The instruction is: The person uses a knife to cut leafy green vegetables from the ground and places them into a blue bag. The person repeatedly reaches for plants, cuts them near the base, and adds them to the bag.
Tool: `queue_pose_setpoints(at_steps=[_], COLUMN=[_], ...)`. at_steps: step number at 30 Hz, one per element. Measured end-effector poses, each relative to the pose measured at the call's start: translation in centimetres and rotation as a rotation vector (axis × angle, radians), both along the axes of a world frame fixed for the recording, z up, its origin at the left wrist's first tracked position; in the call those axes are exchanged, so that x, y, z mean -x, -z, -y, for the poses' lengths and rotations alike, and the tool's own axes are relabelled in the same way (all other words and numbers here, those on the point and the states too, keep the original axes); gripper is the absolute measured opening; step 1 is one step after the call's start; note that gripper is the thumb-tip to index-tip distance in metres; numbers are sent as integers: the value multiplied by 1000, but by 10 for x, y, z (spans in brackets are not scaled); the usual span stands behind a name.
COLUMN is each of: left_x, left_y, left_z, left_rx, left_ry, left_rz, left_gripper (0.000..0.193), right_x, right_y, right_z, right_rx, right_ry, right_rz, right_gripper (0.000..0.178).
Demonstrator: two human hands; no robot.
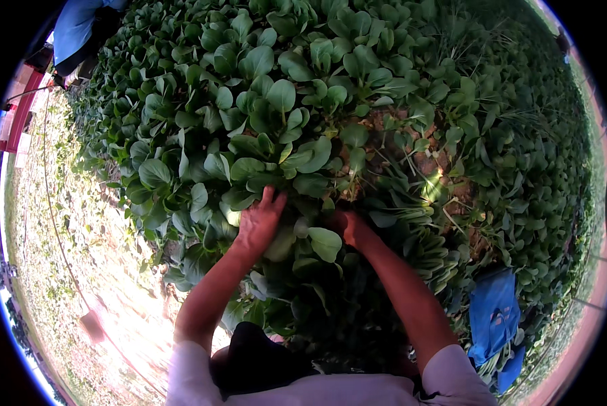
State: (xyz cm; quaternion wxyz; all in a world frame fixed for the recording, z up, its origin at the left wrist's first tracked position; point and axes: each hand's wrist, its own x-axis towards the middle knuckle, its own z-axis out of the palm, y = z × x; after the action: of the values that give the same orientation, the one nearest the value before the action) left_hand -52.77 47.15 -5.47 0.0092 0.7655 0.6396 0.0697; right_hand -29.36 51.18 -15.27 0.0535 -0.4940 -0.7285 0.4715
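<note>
Dense leafy greens [280,98] with broad, rounded dark leaves fill the middle of the head view. My left hand [261,220] reaches into them, its visible fingers stretched out against the leaves of one plant. To its right, my right hand [345,224] is low and in shadow at the base of the plants. Leaves and shade hide its fingers, so I cannot tell what it grips. A pale green leaf [325,244] stands between my wrists. Beside my right forearm lies a row of greens with pale stems [433,260], laid flat together.
A blue bag [495,314] lies at the lower right, over some greens. Bare brown soil [432,162] shows right of centre. Sunlit ground [114,271] with a thin line across it runs along the left. At the top left is a person's blue clothing [77,30].
</note>
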Motion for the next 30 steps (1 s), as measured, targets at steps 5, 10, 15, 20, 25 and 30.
queue_pose_setpoints(at_steps=[5, 10, 15, 20, 25, 30], left_x=[1, 27, 28, 9, -36, -31], left_y=[-36, -74, -93, -118, -91, -34], left_z=[4, 13, 18, 12, -17, -36], left_rx=[71, -146, -62, -87, 101, 184], left_ry=[6, 94, -145, -64, 255, 221], left_rz=[122, 259, 717, 342, 238, 236], left_gripper=[46, 32, 18, 46, 82, 60], right_x=[-3, 7, 46, 48, 33, 0], right_y=[-12, -66, -131, -140, -174, -140], right_z=[3, -12, -4, 10, 20, 27], right_rx=[-80, 221, 554, 385, 372, 263], right_ry=[271, 484, 454, 552, 628, 732], right_rz=[-201, -595, -692, -811, -905, -785], right_gripper=[28, 34, 48, 25, 8, 19])
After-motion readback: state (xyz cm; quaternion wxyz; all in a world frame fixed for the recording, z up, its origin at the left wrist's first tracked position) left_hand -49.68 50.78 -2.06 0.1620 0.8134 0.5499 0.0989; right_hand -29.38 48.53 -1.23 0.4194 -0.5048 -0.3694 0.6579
